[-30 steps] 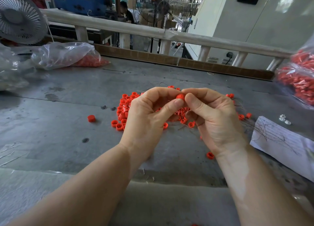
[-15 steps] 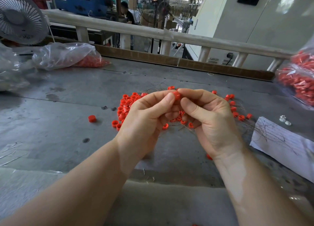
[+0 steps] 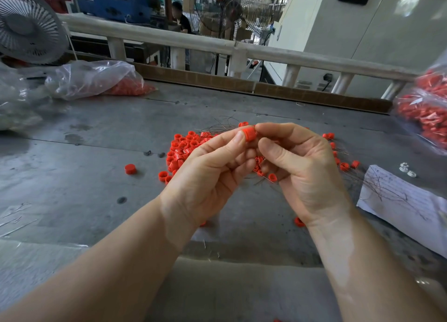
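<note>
Since one second ago, both hands have loosened. The fingers that covered the part have drawn back, and it now shows plainly between the fingertips.

My left hand (image 3: 210,176) is partly curled. Its thumb tip presses the left side of the red cylindrical plastic cap (image 3: 249,134), and the other fingers are folded beneath. My right hand (image 3: 302,174) is half open. Its index fingertip touches the cap's upper right edge. The thumb tip lies just under the cap, but I cannot tell whether it touches. The cap is held in the air, tilted on its side, above the far part of the heap.

The grey metal table (image 3: 72,188) carries everything else. A white electric fan (image 3: 26,24) stands at its far left corner. A clear plastic bag of red parts (image 3: 96,79) lies at the far left, and a second clear bag of red parts (image 3: 425,113) lies at the right edge. A white paper sheet (image 3: 399,200) lies to the right of my right wrist, with thin dark wires (image 3: 387,192) strewn across it. The heap of loose red caps (image 3: 183,149) lies beneath and behind my hands, which hide part of it.

Count:
- Held cap: one.
- Bags of red parts: two.
- Paper sheet: one.
- Lone red cap (image 3: 130,168) left of the heap: one.
- Heap: too many caps to count.
</note>
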